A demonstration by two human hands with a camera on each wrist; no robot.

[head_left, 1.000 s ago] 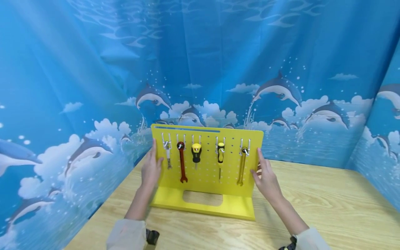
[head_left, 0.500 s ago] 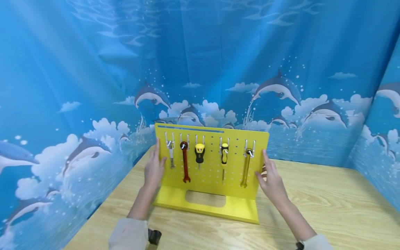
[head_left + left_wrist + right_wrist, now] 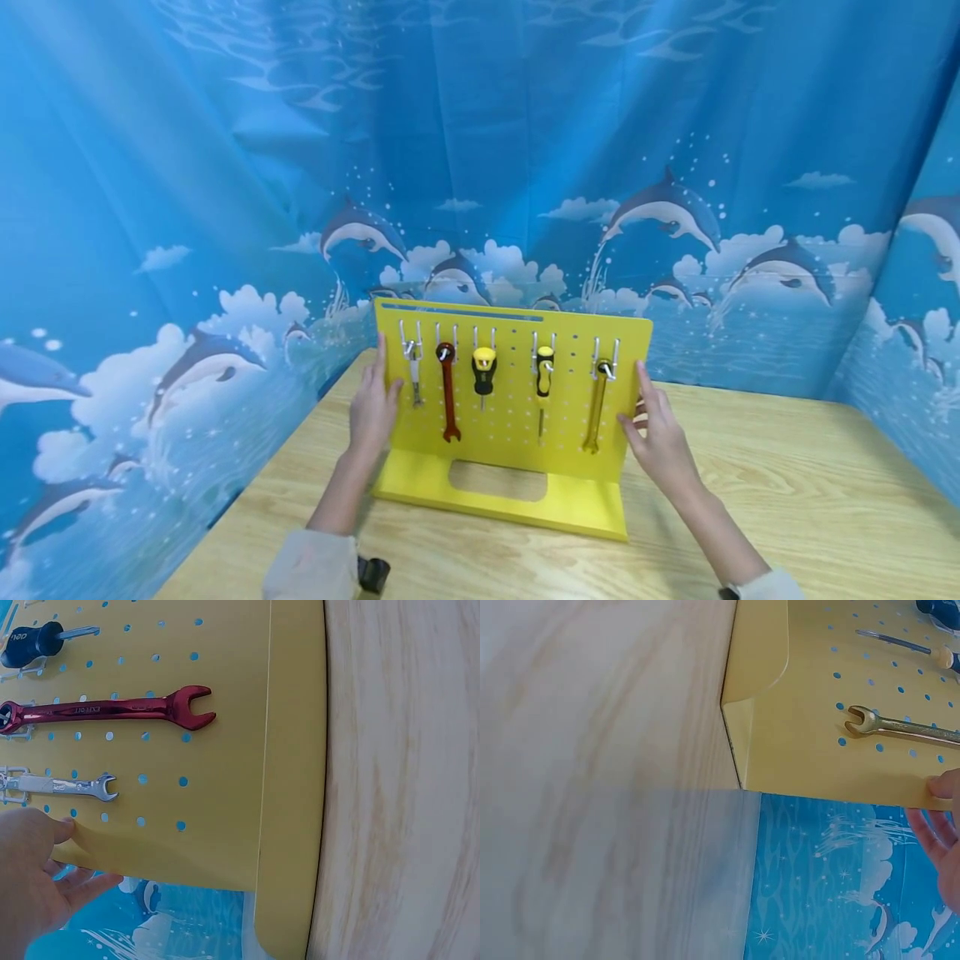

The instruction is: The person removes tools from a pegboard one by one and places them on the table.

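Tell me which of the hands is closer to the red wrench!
Left. The left hand grips the yellow board just past the silver wrench beside the red wrench; the right hand grips the board's opposite edge.

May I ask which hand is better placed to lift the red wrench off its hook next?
Probably left: only the silver wrench hangs between the left hand and the red wrench; the right hand grips the right edge of the yellow pegboard, farther away.

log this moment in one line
left hand: pinches pegboard by left edge | right hand: pinches right edge | pegboard: upright on table | hung, left to right: silver wrench, red wrench, short screwdriver, long screwdriver, gold wrench
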